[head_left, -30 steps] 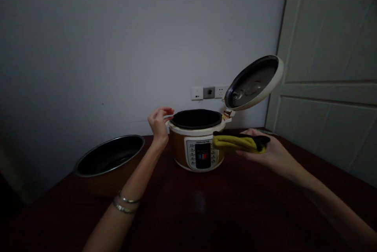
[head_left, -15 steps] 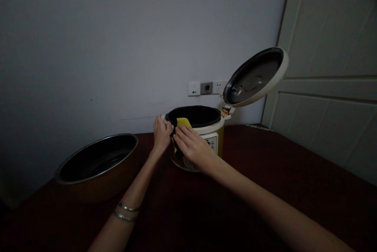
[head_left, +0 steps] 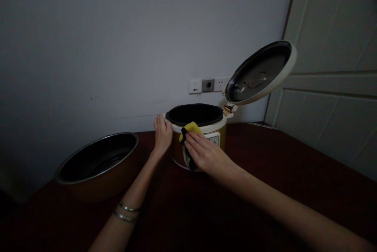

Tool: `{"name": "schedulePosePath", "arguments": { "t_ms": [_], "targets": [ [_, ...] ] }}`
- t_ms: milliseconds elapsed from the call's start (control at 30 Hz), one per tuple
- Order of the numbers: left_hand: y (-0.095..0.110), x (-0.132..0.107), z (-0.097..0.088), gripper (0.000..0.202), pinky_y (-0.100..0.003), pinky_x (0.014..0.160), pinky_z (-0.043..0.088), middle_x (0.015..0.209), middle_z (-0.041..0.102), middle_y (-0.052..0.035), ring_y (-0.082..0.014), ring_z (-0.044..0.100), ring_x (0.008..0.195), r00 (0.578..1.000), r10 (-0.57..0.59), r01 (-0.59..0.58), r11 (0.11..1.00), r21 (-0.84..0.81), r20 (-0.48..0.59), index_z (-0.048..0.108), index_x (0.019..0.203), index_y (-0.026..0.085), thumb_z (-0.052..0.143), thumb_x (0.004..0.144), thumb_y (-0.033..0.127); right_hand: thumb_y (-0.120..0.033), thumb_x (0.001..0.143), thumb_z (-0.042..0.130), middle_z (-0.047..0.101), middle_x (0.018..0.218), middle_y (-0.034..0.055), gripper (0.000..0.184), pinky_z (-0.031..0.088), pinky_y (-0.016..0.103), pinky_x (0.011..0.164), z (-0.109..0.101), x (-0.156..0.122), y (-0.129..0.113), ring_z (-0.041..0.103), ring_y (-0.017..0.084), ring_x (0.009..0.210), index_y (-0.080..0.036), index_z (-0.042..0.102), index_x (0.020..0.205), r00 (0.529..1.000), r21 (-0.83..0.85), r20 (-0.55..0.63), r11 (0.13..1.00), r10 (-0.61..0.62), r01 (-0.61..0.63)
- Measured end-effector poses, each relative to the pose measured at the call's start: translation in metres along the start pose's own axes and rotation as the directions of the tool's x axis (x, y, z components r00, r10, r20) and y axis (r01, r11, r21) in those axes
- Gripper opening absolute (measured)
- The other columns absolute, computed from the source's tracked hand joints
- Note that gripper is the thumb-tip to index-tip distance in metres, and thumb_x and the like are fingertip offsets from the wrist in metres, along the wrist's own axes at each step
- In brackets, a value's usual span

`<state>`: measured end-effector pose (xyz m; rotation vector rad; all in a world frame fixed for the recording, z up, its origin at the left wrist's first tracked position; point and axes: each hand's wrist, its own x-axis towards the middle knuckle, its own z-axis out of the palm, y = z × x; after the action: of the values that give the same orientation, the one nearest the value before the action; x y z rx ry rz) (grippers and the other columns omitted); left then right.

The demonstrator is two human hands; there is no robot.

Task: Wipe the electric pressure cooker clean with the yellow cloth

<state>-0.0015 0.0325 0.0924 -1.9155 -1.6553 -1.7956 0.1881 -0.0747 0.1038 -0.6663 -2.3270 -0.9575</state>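
A white and gold rice cooker (head_left: 218, 127) stands against the wall, its lid (head_left: 262, 72) swung up to the right. The dark inside shows through the open top. My left hand (head_left: 163, 134) is closed round the cooker's left rim. In my right hand (head_left: 206, 152) is a yellow and black cloth (head_left: 193, 127), pressed against the cooker's front just below the rim, beside the control panel (head_left: 215, 139). Part of the cloth hangs down in front and is partly hidden by the fingers.
A large gold pot (head_left: 118, 173) with a dark inside sits tilted in view on the left of the dark red table (head_left: 250, 197). Wall sockets (head_left: 207, 85) are behind the cooker. A pale panelled door (head_left: 326, 118) rises at the right.
My right hand has moved the cloth rightward and slightly down, off the left rim and along the front. My left hand stays at the rim. The view has shifted slightly.
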Motion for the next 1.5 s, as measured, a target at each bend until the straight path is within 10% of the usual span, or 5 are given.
{"name": "schedulePosePath", "arguments": {
  "t_ms": [433,567,900,1167,1500],
  "targets": [
    [-0.002,0.0,0.006,0.053,-0.049,0.113,0.015,0.145,0.032,-0.0185,-0.0267,0.019,0.138,1.0,0.009,-0.009,1.0,0.012,-0.008,0.037,0.134,0.007,0.031,0.086,0.029,0.0,0.059,0.047,0.064,0.116,0.0153,0.06,0.054,0.04,0.086,-0.033,-0.074,0.062,0.062,0.026,0.105,-0.011,0.058,0.117,0.944,0.152,0.167,0.939,0.285,-0.31],
    [-0.002,-0.002,0.008,0.052,-0.049,0.113,0.017,0.146,0.03,-0.0172,-0.0262,0.016,0.139,1.0,-0.006,0.005,1.0,-0.012,-0.027,0.038,0.134,0.008,0.03,0.087,0.029,-0.002,0.066,0.043,0.063,0.117,0.0144,0.059,0.053,0.04,0.089,-0.039,-0.083,0.063,0.06,0.024,0.107,-0.012,0.053,0.123,0.935,0.205,-0.022,0.917,0.354,-0.342],
    [-0.006,-0.001,0.01,0.05,-0.05,0.112,0.016,0.145,0.033,-0.0188,-0.0248,0.017,0.139,0.999,0.037,-0.037,0.999,0.004,-0.015,0.039,0.133,0.008,0.028,0.088,0.029,-0.011,0.088,0.045,0.063,0.116,0.0165,0.029,0.046,0.041,0.098,-0.014,0.016,-0.007,0.056,0.025,0.113,-0.005,0.063,0.11,0.993,0.023,-0.1,0.998,-0.062,0.064],
    [-0.004,-0.001,0.007,0.051,-0.047,0.114,0.013,0.143,0.035,-0.0202,-0.0241,0.019,0.139,0.999,0.048,-0.048,0.998,0.03,-0.003,0.039,0.132,0.005,0.027,0.088,0.029,-0.006,0.083,0.047,0.053,0.129,0.0206,0.038,0.042,0.042,0.102,-0.005,-0.012,0.008,0.045,0.028,0.124,0.0,0.055,0.121,0.999,0.035,0.022,0.999,-0.034,0.033],
    [-0.002,0.0,0.007,0.05,-0.051,0.113,0.013,0.141,0.04,-0.0187,-0.0248,0.022,0.138,0.999,0.052,-0.052,0.998,-0.02,-0.011,0.041,0.131,0.009,0.028,0.087,0.03,-0.004,0.063,0.053,0.062,0.119,0.015,0.052,0.05,0.038,0.09,-0.02,-0.062,0.037,0.06,0.027,0.108,-0.011,0.063,0.114,0.898,0.287,0.023,0.858,0.439,-0.427]
  ]
}}
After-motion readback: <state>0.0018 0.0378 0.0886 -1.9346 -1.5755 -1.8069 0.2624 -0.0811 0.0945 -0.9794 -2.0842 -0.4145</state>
